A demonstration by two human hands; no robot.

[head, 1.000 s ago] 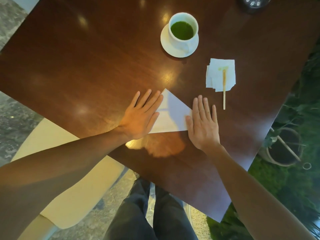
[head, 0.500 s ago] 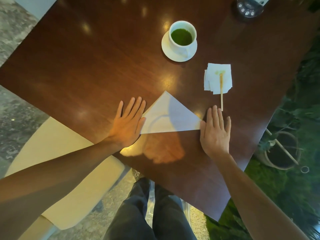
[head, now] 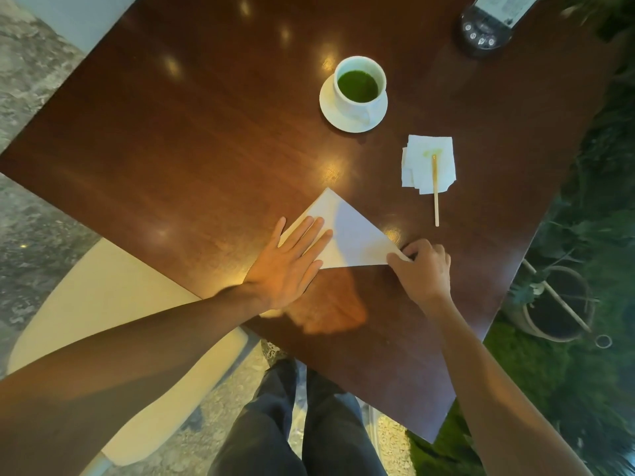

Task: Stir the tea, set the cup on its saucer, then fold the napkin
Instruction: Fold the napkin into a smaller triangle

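Note:
A white napkin (head: 350, 231) lies folded into a triangle on the dark wooden table (head: 192, 139), its long edge toward me. My left hand (head: 292, 266) lies flat with fingers spread on the napkin's left corner. My right hand (head: 424, 269) pinches the napkin's right corner between thumb and fingers. Farther back, a white cup (head: 360, 87) of green tea stands on its white saucer (head: 330, 109). A wooden stir stick (head: 435, 190) rests with its tip on a small stained white tissue (head: 422, 159) to the right.
A dark device with buttons (head: 484, 29) stands at the far right of the table. A cream seat (head: 103, 304) is at the left below the table edge. Right of the table are plants and a pot (head: 556, 304). My legs (head: 295, 424) are below.
My left hand slid back onto the napkin's left corner. My right hand went from lying flat beside the napkin to pinching its right corner. The view shifted slightly.

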